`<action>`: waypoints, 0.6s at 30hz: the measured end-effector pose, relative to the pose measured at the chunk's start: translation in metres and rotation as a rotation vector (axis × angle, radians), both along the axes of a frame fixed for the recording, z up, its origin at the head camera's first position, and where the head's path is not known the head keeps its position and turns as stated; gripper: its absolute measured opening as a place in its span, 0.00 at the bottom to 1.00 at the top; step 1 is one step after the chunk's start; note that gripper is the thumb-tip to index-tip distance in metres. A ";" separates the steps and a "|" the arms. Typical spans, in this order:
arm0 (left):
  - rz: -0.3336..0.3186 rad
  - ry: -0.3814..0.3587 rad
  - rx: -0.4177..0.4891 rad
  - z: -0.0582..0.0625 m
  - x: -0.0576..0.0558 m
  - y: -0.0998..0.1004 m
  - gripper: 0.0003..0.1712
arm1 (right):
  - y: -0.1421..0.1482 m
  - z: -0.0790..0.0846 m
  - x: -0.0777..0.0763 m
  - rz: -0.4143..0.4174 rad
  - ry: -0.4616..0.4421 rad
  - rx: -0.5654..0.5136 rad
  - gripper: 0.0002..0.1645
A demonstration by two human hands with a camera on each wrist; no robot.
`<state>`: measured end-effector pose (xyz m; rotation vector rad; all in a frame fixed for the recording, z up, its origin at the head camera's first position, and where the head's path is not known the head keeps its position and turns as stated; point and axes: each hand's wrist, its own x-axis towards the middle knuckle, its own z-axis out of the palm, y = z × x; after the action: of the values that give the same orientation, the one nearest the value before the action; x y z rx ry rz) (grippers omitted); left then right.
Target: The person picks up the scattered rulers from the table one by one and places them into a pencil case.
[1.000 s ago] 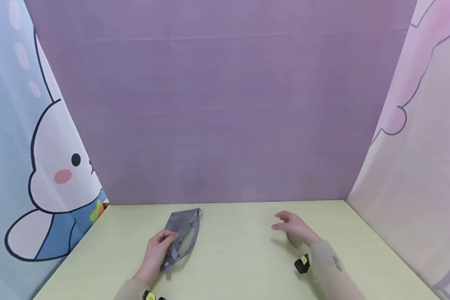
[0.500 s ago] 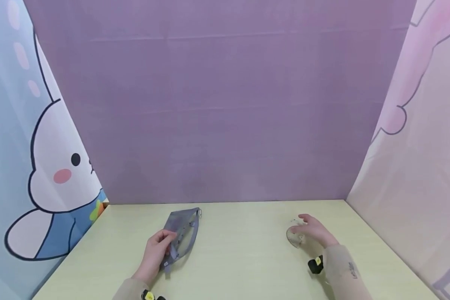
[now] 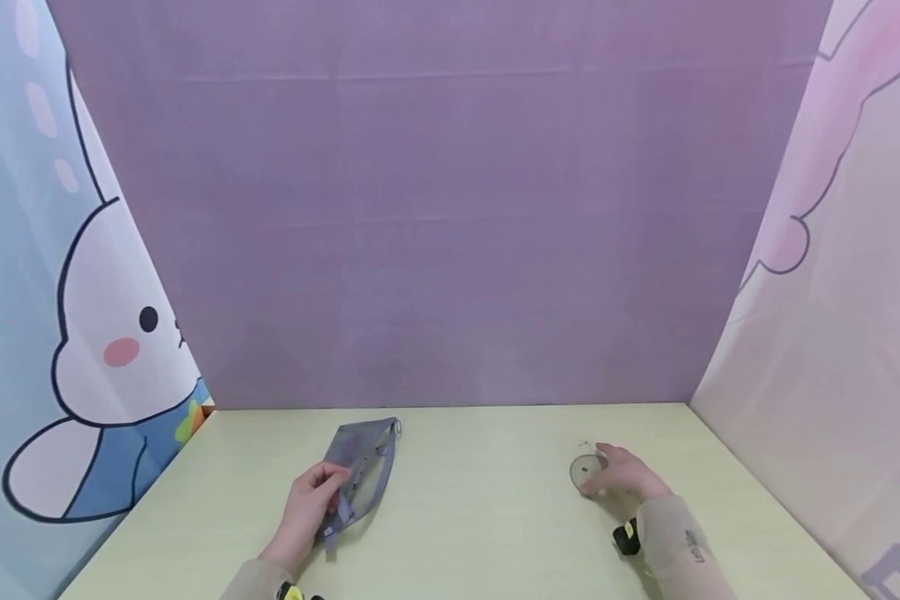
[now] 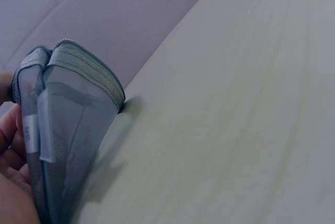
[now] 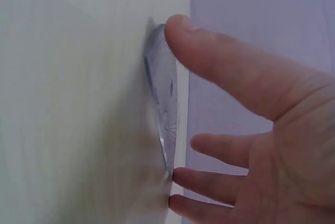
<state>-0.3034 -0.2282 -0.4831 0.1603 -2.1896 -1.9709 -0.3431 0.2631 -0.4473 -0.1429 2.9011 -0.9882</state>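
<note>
In the head view my left hand (image 3: 317,502) grips the near side of a grey mesh zip pouch (image 3: 356,446) over the left part of the table. The pouch's zipped mouth gapes towards the right. In the left wrist view the pouch (image 4: 78,114) stands upright with a pale tag on its side, and my left fingers (image 4: 10,135) lie behind it. On the right, my right hand (image 3: 632,472) reaches over a clear round thing (image 3: 583,468) with a dark rim. The right wrist view shows my right thumb (image 5: 220,62) at its upper edge and extended fingers near its lower end.
The pale wooden table (image 3: 472,500) ends at a purple backdrop (image 3: 450,250). Printed cloth walls, a cartoon rabbit one (image 3: 112,350) on the left and a pink one (image 3: 832,375) on the right, flank the table.
My right hand has moved to the right and come down round the clear thing, which now shows more fully. The left hand and pouch have hardly moved.
</note>
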 end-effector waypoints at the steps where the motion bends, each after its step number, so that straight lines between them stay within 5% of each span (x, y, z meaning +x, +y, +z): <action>1: -0.001 0.002 0.002 0.000 0.000 0.000 0.14 | -0.001 0.000 0.000 0.000 0.006 0.009 0.59; 18: 0.010 -0.023 -0.001 0.000 -0.001 0.000 0.13 | -0.004 0.000 -0.003 0.007 0.083 0.139 0.57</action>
<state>-0.3048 -0.2280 -0.4835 0.1945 -2.1989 -1.9721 -0.3462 0.2587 -0.4474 -0.1904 3.0303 -0.7937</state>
